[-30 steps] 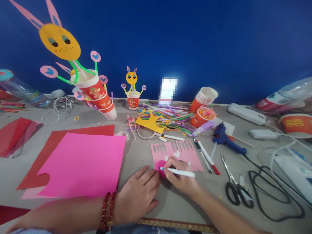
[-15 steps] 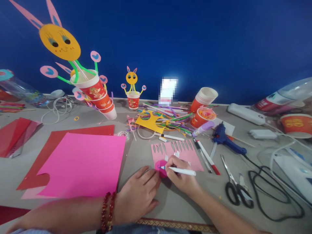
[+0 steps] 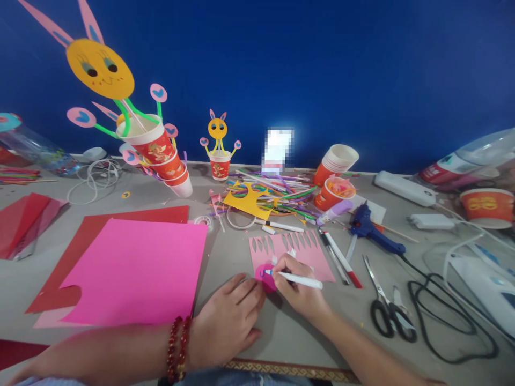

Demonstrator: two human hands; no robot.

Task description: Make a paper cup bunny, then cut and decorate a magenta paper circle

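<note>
My right hand [image 3: 300,289] grips a white marker [image 3: 301,280] with a blue tip, which touches a magenta paper circle [image 3: 268,284]. A short blue curved line [image 3: 262,273] shows on the circle. Flat on the table, my left hand [image 3: 233,316] rests its fingertips on the circle's left edge, fingers stretched out. Under and behind the circle lies a light pink paper [image 3: 317,257] with a row of leaf-shaped cutouts along its far edge. Small pale scraps sit on it beside my right hand.
Left lies a large magenta sheet [image 3: 140,268] over a red sheet [image 3: 92,236]. Paper-cup bunny figures [image 3: 147,142] stand behind it. Pipe cleaners [image 3: 281,185] and a cut yellow paper [image 3: 247,203] lie ahead. Right are a blue glue gun [image 3: 368,228], scissors [image 3: 388,308] and a black cord [image 3: 426,332].
The marker tip has shifted slightly to the right, and the blue line on the circle looks more curved. My left hand stays in place.
</note>
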